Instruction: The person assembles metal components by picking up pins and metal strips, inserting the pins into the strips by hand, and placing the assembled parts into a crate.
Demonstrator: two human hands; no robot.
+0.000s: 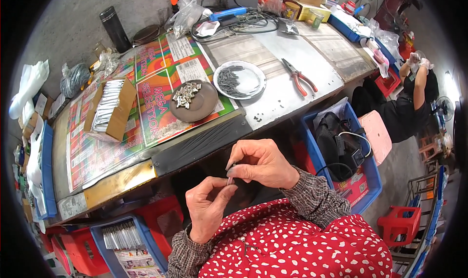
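Observation:
My left hand [207, 210] is closed in a pinch around a small, slim metal piece [230, 181], whose end shows between thumb and forefinger. Just above it, my right hand [265, 163] is pinched shut too; something tiny and dark seems to be at its fingertips, too small to name. Both hands are in front of the bench edge, over my lap. On the bench lies a brown plate [205, 111] with short shiny metal pieces [184, 95]. Beside it stands a white plate [260, 78] of thin dark slivers [228, 79]. Red-handled pliers [298, 78] rest open-jawed farther right.
A cardboard box [126, 107] of long silvery strips stands at the left. Blue crates [371, 175] flank me; the right one holds a black bag [336, 136]. Cables [253, 24] and a black cylinder [115, 29] line the wall. A co-worker [402, 105] is at far right.

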